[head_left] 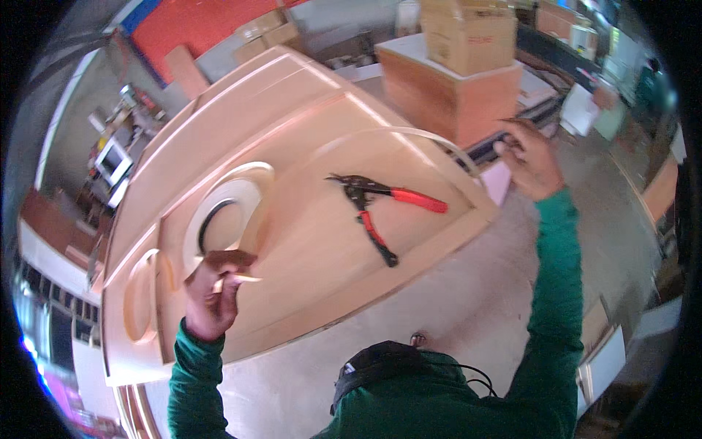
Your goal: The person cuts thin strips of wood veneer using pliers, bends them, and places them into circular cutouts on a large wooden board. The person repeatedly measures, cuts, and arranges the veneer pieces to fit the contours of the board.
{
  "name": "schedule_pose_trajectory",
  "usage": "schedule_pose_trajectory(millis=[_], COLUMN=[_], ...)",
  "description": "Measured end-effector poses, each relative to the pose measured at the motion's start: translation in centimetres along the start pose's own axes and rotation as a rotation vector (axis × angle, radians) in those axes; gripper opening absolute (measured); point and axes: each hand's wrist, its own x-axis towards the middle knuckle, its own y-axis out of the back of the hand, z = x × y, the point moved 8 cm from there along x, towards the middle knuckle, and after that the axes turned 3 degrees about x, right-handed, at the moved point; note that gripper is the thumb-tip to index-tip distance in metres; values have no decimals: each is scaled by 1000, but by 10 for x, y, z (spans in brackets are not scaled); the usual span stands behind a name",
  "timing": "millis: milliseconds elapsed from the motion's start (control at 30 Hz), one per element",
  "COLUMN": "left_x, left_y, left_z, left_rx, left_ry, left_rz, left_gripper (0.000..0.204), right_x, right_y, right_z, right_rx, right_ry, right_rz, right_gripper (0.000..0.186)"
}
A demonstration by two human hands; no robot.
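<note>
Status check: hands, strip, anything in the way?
Left hand pinching pale strip. Right hand, hold unclear. Red-handled pliers lying on wooden panel, between hands.

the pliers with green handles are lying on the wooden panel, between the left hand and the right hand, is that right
Not quite: the handles are red and black, not green. The head view shows the pliers lying on the wooden panel, between the left hand and the right hand.

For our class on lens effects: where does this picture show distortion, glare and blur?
Head view: the board's near edge bows, with black around the round image; head view: bluish-white glare at the lower left rim; head view: the right hand looks somewhat blurred, the pliers crisper.
</note>
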Motion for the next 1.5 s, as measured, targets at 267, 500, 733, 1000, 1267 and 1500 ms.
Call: schedule_pose_trajectory(millis=[267,500,733,1000,1267,1500], left_x=[-22,28,58,-51,-42,12], left_y=[101,97,129,98,100,132], left_z=[13,39,18,-184,-175,-52], left_rx=[-206,-410,-173,373,225,-563], left_ry=[288,204,-94,211,218,277], left_rz=[489,314,123,-246,-225,-82], left_gripper=[35,36,31,45,20,15], right_x=[29,23,27,52,50,48], right_y=[-27,-93,-141,-136,-128,-145], right_z=[-201,-355,-416,-377,-377,-387], right_rx=[279,742,887,1007,977,923], right_ry=[405,613,449,0,39,123], right_rz=[-158,-410,-430,-475,-402,-527], right_gripper=[52,80,53,51,46,54])
